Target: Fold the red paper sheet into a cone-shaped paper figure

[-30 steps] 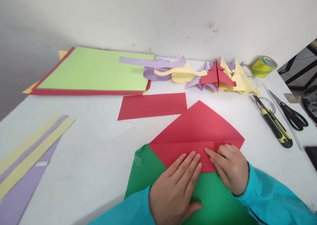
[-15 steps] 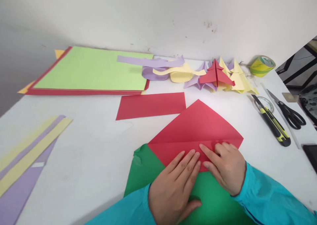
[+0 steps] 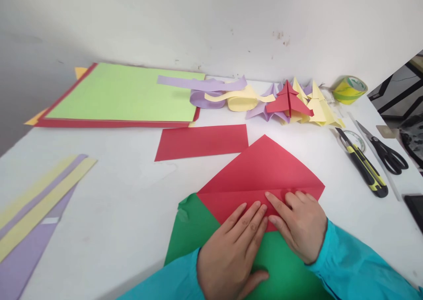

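A red sheet of paper (image 3: 261,165) lies turned on its corner, with a straight crease running across it. Beneath it is a green sheet (image 3: 194,225), whose left corner is crumpled. My left hand (image 3: 233,247) rests flat, its outstretched fingers on the lower part of the red paper and its thumb over the green. To its right, my right hand (image 3: 299,223) presses the red paper just below the crease; the index finger and thumb are extended, the other fingers curled. Neither hand grasps anything. My hands and sleeves cover much of the green sheet.
A red paper strip (image 3: 201,142) lies behind the red sheet. Farther back are a light green paper stack (image 3: 125,95), curled strips and folded paper planes (image 3: 289,99). On the right are a utility knife (image 3: 363,165), scissors (image 3: 386,152) and tape (image 3: 349,90); purple and yellow strips (image 3: 49,198) lie left.
My right hand has shifted very slightly to the left along the red paper. The left hand and the papers look almost the same.
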Action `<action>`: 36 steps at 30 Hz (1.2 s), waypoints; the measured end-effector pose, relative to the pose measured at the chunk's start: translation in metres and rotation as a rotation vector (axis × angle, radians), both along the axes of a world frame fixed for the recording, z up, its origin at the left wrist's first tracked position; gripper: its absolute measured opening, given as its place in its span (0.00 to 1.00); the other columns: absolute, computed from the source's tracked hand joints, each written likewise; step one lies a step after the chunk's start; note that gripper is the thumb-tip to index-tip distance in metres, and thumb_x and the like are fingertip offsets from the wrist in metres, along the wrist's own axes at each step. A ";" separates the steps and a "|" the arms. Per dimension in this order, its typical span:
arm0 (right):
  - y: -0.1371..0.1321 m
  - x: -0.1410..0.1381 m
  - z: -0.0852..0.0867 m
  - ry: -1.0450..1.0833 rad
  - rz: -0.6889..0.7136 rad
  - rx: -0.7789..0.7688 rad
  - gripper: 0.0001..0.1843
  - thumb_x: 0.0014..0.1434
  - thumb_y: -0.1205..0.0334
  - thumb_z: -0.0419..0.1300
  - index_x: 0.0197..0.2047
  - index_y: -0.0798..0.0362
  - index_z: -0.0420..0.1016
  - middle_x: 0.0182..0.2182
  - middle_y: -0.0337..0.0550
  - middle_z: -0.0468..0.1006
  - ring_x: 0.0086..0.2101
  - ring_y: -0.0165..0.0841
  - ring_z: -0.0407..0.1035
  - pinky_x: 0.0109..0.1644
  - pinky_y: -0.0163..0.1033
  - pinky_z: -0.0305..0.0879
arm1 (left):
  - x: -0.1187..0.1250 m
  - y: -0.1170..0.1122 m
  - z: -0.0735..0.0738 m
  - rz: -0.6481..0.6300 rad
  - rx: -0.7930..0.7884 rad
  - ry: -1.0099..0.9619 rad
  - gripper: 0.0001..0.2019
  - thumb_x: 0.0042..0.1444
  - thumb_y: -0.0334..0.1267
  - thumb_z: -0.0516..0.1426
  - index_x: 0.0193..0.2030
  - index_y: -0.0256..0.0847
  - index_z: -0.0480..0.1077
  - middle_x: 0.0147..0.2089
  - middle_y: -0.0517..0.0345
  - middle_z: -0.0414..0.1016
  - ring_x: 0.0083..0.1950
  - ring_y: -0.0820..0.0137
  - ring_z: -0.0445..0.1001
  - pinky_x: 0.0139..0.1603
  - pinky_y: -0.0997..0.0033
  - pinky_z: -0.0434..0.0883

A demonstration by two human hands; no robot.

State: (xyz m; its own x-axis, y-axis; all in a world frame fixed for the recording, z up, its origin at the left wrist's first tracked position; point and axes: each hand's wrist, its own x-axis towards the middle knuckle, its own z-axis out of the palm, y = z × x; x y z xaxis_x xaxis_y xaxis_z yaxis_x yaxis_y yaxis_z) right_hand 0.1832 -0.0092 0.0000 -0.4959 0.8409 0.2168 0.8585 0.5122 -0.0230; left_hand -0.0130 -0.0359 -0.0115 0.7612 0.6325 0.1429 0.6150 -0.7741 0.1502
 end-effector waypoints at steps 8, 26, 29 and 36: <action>0.000 0.000 -0.002 0.019 0.008 0.020 0.22 0.64 0.51 0.47 0.56 0.51 0.69 0.29 0.45 0.70 0.32 0.36 0.60 0.36 0.42 0.51 | 0.000 -0.001 -0.002 0.018 0.010 -0.016 0.35 0.57 0.58 0.49 0.62 0.30 0.59 0.66 0.44 0.57 0.69 0.55 0.46 0.67 0.52 0.51; -0.002 0.000 -0.002 0.014 0.003 0.025 0.23 0.64 0.50 0.48 0.56 0.52 0.69 0.30 0.46 0.70 0.33 0.37 0.60 0.37 0.43 0.52 | 0.001 -0.001 0.000 0.028 -0.002 0.041 0.35 0.56 0.59 0.49 0.62 0.31 0.59 0.67 0.45 0.55 0.70 0.55 0.45 0.68 0.53 0.45; -0.002 -0.001 -0.001 -0.001 0.009 0.038 0.23 0.64 0.50 0.47 0.56 0.52 0.70 0.29 0.45 0.69 0.32 0.37 0.60 0.36 0.43 0.51 | 0.002 -0.001 0.001 0.024 -0.004 0.055 0.35 0.56 0.59 0.49 0.61 0.31 0.60 0.67 0.46 0.56 0.70 0.55 0.45 0.68 0.53 0.45; -0.001 0.000 0.001 0.017 0.009 0.084 0.22 0.64 0.50 0.48 0.53 0.51 0.72 0.26 0.44 0.64 0.30 0.35 0.55 0.32 0.41 0.48 | 0.002 -0.001 0.001 0.024 -0.017 0.062 0.35 0.57 0.59 0.49 0.62 0.31 0.60 0.66 0.44 0.56 0.69 0.55 0.46 0.67 0.53 0.48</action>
State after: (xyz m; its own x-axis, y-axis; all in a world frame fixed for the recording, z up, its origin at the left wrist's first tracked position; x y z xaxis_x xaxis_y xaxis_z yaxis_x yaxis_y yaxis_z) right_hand 0.1831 -0.0106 0.0008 -0.4989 0.8149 0.2950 0.8537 0.5207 0.0057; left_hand -0.0110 -0.0365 -0.0101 0.7525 0.6530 0.0852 0.6422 -0.7563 0.1246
